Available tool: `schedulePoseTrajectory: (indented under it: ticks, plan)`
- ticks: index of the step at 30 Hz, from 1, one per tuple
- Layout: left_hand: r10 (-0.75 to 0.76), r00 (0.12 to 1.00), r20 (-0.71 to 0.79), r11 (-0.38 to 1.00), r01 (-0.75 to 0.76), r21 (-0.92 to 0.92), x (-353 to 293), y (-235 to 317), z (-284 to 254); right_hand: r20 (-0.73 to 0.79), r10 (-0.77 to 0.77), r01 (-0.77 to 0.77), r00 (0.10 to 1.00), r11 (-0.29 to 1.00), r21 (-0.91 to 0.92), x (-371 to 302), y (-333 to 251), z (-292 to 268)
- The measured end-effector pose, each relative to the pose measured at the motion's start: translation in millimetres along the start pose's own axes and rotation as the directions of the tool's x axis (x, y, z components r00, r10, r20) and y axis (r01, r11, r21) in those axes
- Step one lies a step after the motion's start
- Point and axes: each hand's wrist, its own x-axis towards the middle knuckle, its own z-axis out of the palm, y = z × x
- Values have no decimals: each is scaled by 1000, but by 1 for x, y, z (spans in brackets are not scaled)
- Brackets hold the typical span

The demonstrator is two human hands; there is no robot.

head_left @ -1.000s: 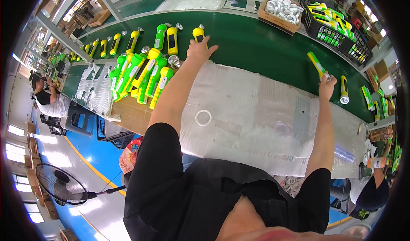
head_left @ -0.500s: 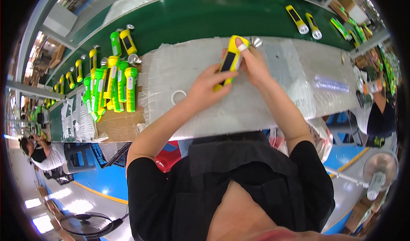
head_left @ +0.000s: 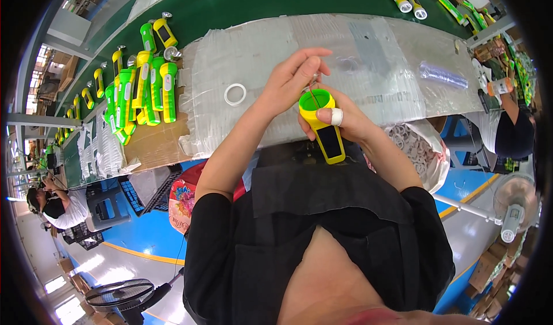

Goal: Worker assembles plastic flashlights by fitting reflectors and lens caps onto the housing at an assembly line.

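My right hand [head_left: 345, 115], with a white band round its thumb, is closed round a yellow flashlight body [head_left: 329, 141]. The body tilts with its wide green-lined mouth facing up and away from me, its dark panel showing. Thin wires [head_left: 314, 94] rise out of that mouth toward my left hand [head_left: 294, 80]. The left fingers are curled just above the mouth; what they hold is mostly hidden behind them. A white ring [head_left: 235, 86] lies on the plastic-covered worktop [head_left: 265, 43], left of my hands.
Green and yellow flashlights [head_left: 141, 92] are heaped on cardboard at the left, some with loose silver reflectors [head_left: 171, 53]. Two yellow flashlights [head_left: 405, 6] lie on the green belt [head_left: 242, 8]. A clear plastic bundle [head_left: 443, 75] sits right, above a sack of white rings [head_left: 412, 149].
The flashlight body has come toward me and turned, its open mouth now facing up. My left hand has left the body and moved above the mouth. The silver reflector is no longer visible.
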Motion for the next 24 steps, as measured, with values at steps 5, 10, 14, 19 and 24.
schedulePoseTrajectory:
  ticks: [5,10,14,19,24]
  plan:
    - [138,990,-37,897,-109,428,-6,13,-7,-63,-79,74,995,994,-78,-9,-1,0]
    - [456,859,231,706,-508,493,-4,6,12,-153,-119,108,981,991,-78,-8,15,-10]
    - [474,844,252,715,-536,449,8,-9,26,-285,-155,172,946,984,38,-10,19,-16]
    - [287,957,-32,904,-260,340,48,-49,31,-536,-264,363,802,928,87,-23,12,-39]
    - [235,964,123,562,-238,792,75,-97,22,-576,-251,366,778,926,91,-42,15,-55]
